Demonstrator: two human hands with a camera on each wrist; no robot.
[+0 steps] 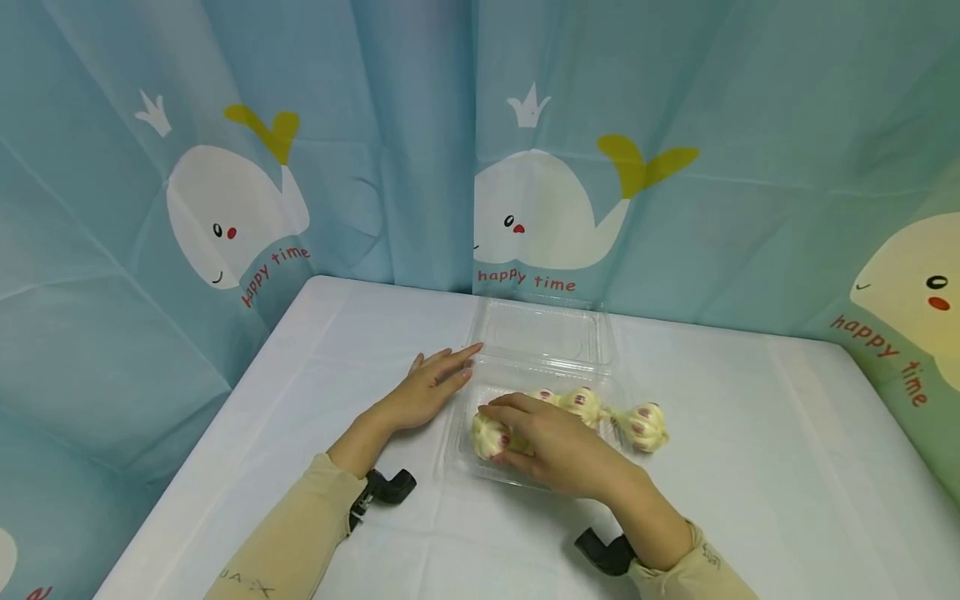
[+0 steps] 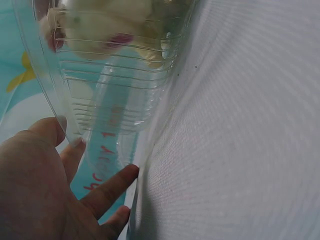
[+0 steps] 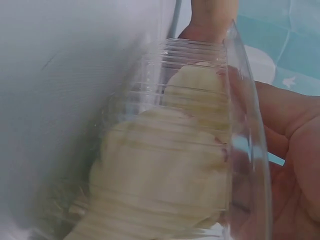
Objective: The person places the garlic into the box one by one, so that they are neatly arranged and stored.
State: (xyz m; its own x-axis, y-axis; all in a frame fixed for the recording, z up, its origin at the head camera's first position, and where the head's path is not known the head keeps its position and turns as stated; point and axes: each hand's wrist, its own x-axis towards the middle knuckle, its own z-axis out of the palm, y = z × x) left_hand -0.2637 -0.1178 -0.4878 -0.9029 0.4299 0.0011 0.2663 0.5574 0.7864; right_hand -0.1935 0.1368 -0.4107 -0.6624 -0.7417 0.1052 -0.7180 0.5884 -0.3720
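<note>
A clear plastic clamshell box [image 1: 461, 458] lies on the table with its lid [image 1: 540, 331] folded back. Inside the box, my right hand [image 1: 558, 442] holds a garlic bulb [image 1: 489, 435] at the left end, fingers curled round it. More garlic bulbs [image 1: 582, 403] sit behind that hand, which partly covers them. At the box's left back corner, my left hand [image 1: 423, 392] has its fingers stretched out; in the left wrist view, thumb and index finger meet the rim [image 2: 47, 95]. Through the clear wall, the right wrist view shows pale bulbs [image 3: 160, 165].
One more garlic bulb [image 1: 645, 427] lies on the white table [image 1: 750, 467], just right of the box. A blue curtain [image 1: 420, 125] with whale prints hangs behind the table's back edge and along the sides.
</note>
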